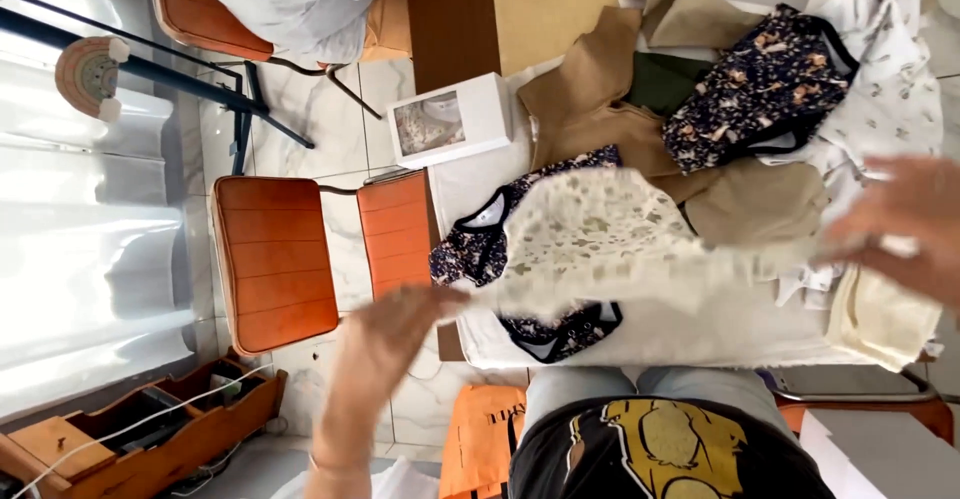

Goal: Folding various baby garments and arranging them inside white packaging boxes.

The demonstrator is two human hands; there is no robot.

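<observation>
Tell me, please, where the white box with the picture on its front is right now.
In the head view, the white box sits at the table's upper left corner, left of the tan garments and above the orange chair.

Clothes (600, 109) on white table (700, 334)

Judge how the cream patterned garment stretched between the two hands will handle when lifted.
Likely floppy: the cream patterned garment sags between the left hand and right hand. Probably light, since fingertips carry it. Unlikely to slip or break, being soft cloth.
</observation>
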